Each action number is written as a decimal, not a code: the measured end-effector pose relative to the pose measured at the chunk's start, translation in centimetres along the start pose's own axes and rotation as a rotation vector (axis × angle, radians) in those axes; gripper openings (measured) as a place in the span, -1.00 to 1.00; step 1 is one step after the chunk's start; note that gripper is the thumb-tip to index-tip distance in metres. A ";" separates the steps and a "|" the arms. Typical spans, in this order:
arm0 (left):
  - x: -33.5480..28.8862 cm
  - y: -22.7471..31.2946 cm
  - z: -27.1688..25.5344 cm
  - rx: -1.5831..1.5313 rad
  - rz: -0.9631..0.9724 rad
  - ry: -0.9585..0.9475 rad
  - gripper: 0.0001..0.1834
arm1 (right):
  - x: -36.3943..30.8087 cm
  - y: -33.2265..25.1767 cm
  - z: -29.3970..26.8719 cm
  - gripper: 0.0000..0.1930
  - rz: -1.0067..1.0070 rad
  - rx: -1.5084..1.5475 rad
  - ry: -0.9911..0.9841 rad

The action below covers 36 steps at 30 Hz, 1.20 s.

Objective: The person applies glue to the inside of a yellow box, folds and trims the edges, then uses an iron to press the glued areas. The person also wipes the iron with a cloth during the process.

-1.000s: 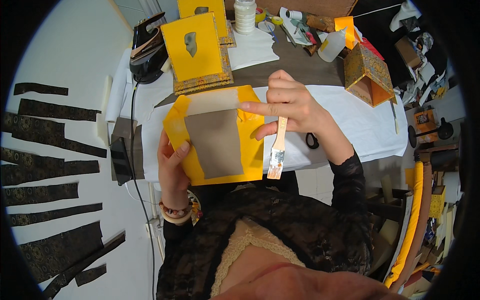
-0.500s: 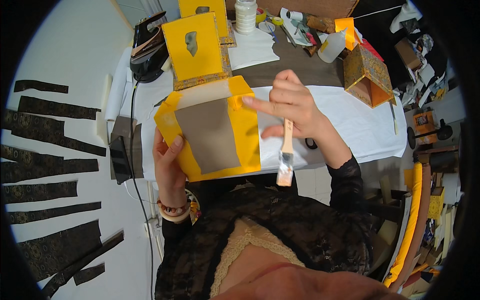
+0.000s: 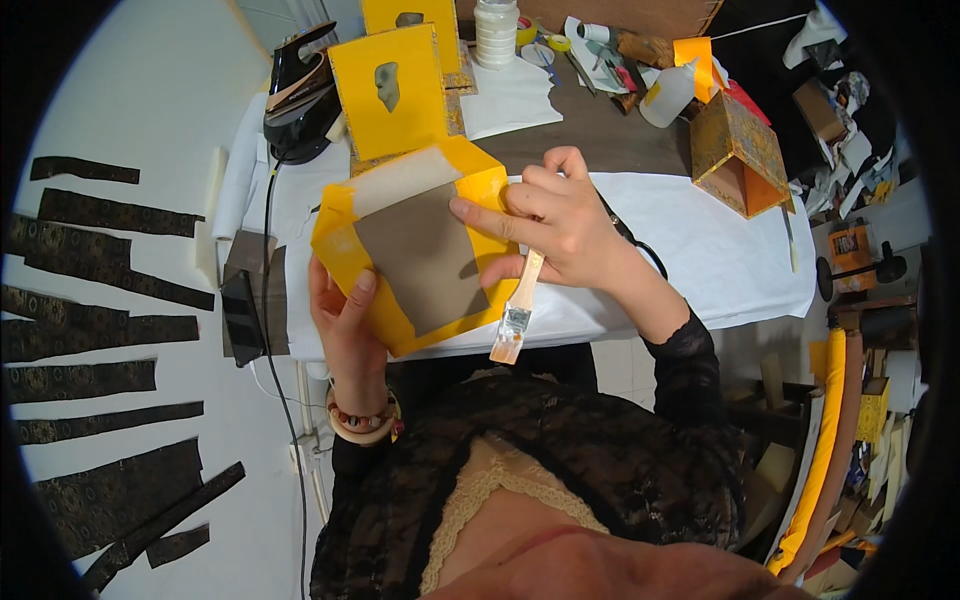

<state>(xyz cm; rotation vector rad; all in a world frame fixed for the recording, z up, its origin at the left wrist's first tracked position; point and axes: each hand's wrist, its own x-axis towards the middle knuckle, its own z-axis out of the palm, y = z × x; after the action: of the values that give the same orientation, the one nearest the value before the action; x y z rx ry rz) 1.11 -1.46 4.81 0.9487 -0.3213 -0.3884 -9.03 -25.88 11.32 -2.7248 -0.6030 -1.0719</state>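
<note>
A yellow-covered panel (image 3: 425, 255) with a bare grey-brown middle and a whitish strip along its far edge is held up before me, tilted. My left hand (image 3: 345, 310) grips its left side, thumb on the front face. A flat brush (image 3: 517, 315) with a wooden handle hangs bristles down from my right hand (image 3: 560, 225), clasped against the palm. The right index finger reaches out and touches the panel's upper right, where the yellow edge meets the grey.
Yellow boards (image 3: 390, 90) with grey oval patches stand behind the panel, beside a black iron (image 3: 300, 110). A patterned open box (image 3: 738, 155) and a squeeze bottle (image 3: 667, 95) sit at the far right. White paper (image 3: 690, 240) covers the table. Dark patterned strips (image 3: 110, 280) hang at left.
My right hand has moved left, its index finger shifting inward over the panel's upper right corner. The brush swung left with it. The panel has tilted slightly.
</note>
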 end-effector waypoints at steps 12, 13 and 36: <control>0.1 -0.3 1.6 0.010 0.013 0.025 -0.25 | 0.0 0.1 0.8 -0.25 0.067 -0.018 0.051; 0.1 -0.3 1.7 0.015 0.016 0.025 -0.24 | 0.0 0.1 1.0 -0.24 0.078 -0.081 0.056; -0.3 -0.7 2.9 0.305 0.225 -0.111 -0.14 | 4.0 -1.1 1.3 -0.54 -0.116 0.279 0.051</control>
<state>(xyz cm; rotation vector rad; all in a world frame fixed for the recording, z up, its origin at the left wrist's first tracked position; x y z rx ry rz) -0.48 -3.76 5.77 1.1773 -0.5952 -0.1875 -6.03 -23.22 13.11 -2.4418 -0.8419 -0.9945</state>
